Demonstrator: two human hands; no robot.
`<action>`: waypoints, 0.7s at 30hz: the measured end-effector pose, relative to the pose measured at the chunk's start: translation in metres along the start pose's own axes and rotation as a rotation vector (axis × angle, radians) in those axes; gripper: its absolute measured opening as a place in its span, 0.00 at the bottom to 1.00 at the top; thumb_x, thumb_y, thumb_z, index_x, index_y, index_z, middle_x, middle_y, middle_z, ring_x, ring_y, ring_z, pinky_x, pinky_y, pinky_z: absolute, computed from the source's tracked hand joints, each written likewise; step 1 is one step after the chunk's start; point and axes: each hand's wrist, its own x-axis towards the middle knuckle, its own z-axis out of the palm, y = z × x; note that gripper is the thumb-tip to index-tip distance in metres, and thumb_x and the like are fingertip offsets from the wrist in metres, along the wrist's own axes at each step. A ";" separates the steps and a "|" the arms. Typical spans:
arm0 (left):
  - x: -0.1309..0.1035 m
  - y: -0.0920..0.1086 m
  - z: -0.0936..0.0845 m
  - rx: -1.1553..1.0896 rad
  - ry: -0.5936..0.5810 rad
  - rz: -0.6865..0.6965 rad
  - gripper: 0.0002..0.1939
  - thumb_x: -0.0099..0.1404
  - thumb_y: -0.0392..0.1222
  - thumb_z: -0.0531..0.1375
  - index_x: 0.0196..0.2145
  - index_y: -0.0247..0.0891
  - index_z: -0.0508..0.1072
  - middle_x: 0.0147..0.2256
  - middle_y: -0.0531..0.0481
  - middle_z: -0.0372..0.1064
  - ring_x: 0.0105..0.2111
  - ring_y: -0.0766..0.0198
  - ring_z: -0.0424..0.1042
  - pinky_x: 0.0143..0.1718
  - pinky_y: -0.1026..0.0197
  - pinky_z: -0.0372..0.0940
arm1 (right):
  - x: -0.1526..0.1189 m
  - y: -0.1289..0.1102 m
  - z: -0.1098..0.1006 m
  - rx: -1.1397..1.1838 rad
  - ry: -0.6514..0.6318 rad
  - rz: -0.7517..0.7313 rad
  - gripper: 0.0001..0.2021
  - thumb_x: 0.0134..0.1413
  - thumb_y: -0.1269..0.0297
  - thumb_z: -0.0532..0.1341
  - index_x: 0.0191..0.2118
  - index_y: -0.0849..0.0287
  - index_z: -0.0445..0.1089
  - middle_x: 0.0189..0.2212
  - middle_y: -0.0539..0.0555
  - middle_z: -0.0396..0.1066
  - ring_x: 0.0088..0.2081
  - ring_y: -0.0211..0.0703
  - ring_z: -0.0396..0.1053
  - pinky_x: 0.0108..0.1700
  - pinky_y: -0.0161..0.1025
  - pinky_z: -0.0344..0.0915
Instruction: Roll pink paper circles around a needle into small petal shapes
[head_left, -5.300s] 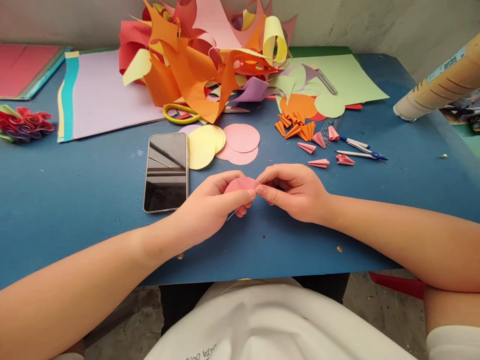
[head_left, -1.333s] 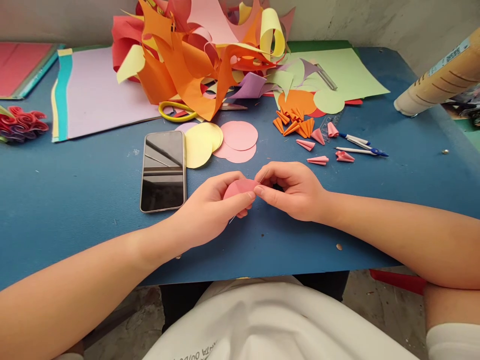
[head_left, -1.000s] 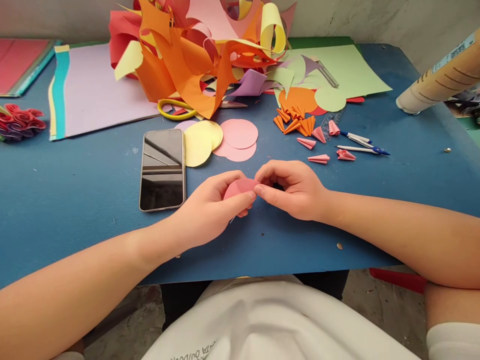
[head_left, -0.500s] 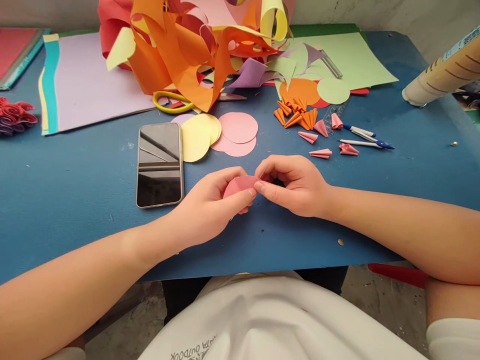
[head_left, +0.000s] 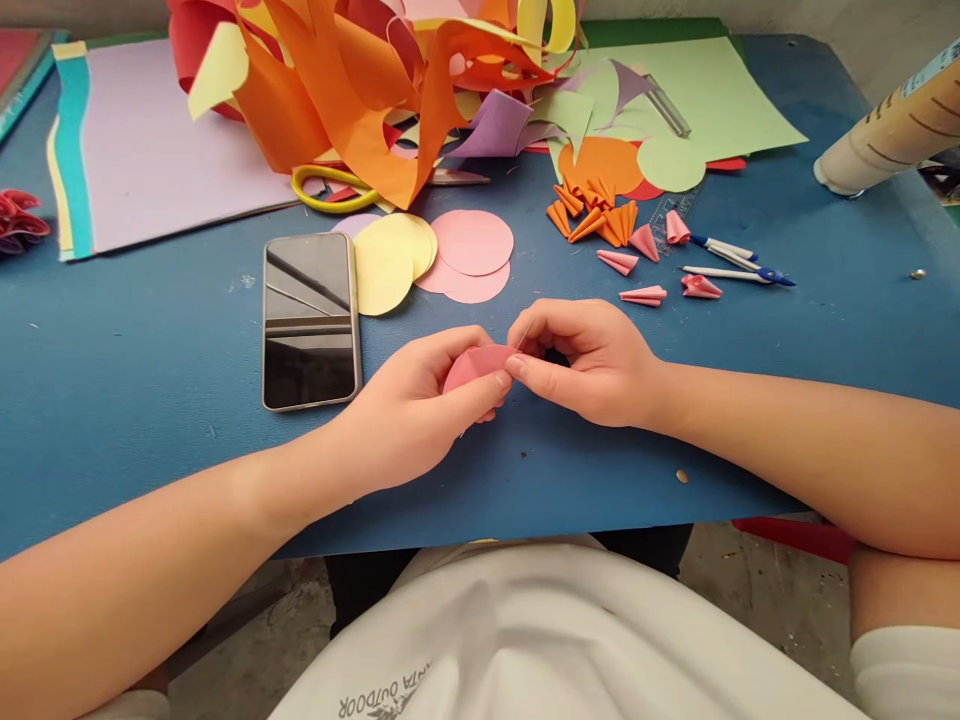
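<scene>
Between my hands is a pink paper circle (head_left: 474, 368), partly hidden by the fingers. My left hand (head_left: 420, 405) is closed on it, thumb across the front. At its right edge my right hand (head_left: 581, 362) pinches the paper between thumb and fingers; a thin line, perhaps a needle or thread, shows by the fingertips. Beyond lie flat pink circles (head_left: 474, 240) and yellow circles (head_left: 384, 265). Several small rolled pink cones (head_left: 643, 296) and orange cones (head_left: 589, 222) rest on the table to the right.
A phone (head_left: 311, 325) lies left of my left hand. Yellow-handled scissors (head_left: 334, 200) sit under orange paper scraps (head_left: 337, 80). A compass (head_left: 739, 274) is at right, near a leaning bottle (head_left: 862, 155). Lilac sheets (head_left: 180, 150) and a green sheet (head_left: 735, 100) lie on the blue table (head_left: 150, 360).
The camera view has shifted slightly, so the table's things sit a little higher in the picture. Both hands keep nearly the same hold on the pink paper circle.
</scene>
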 end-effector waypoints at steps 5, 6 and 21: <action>-0.001 0.000 0.000 -0.014 -0.011 -0.002 0.11 0.68 0.46 0.62 0.30 0.39 0.71 0.26 0.54 0.70 0.29 0.65 0.68 0.31 0.63 0.62 | 0.000 0.000 0.000 -0.004 0.004 0.003 0.06 0.65 0.65 0.64 0.35 0.59 0.70 0.26 0.49 0.72 0.26 0.35 0.66 0.29 0.34 0.64; -0.001 0.000 0.000 -0.017 -0.012 0.000 0.11 0.68 0.46 0.63 0.30 0.39 0.71 0.26 0.55 0.70 0.29 0.65 0.68 0.31 0.63 0.61 | 0.000 0.000 0.000 0.001 0.006 -0.002 0.06 0.65 0.66 0.64 0.35 0.59 0.70 0.26 0.49 0.71 0.26 0.35 0.65 0.29 0.34 0.64; -0.001 0.001 0.000 -0.101 -0.023 -0.028 0.13 0.65 0.46 0.66 0.29 0.39 0.69 0.27 0.55 0.69 0.29 0.65 0.68 0.33 0.63 0.64 | 0.000 0.001 0.000 -0.021 0.007 0.007 0.06 0.64 0.66 0.64 0.35 0.59 0.70 0.25 0.48 0.70 0.26 0.34 0.64 0.28 0.33 0.64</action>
